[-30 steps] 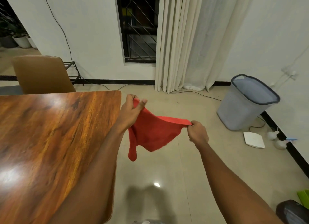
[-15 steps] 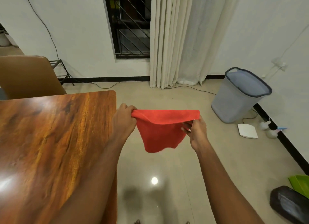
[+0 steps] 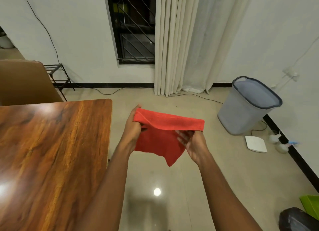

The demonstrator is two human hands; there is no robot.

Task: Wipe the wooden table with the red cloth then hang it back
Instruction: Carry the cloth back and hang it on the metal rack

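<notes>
The red cloth (image 3: 160, 137) is held in the air over the tiled floor, folded over along its top edge, with a corner hanging down. My left hand (image 3: 133, 129) grips its left end. My right hand (image 3: 193, 142) holds its right end from underneath, fingers under the fold. The wooden table (image 3: 51, 153) lies to the left of both hands; its right edge is a short way from my left hand, and the cloth does not touch it.
A brown chair (image 3: 25, 82) stands behind the table's far edge. A grey laundry basket (image 3: 248, 108) stands by the right wall, with a white flat device (image 3: 255, 143) and cables on the floor beside it. Curtains (image 3: 183, 41) hang beside a barred window. A green item and a dark object lie at the lower right.
The cloth went from hanging loosely stretched between my hands to being folded over along its top edge. My hands have come slightly closer together.
</notes>
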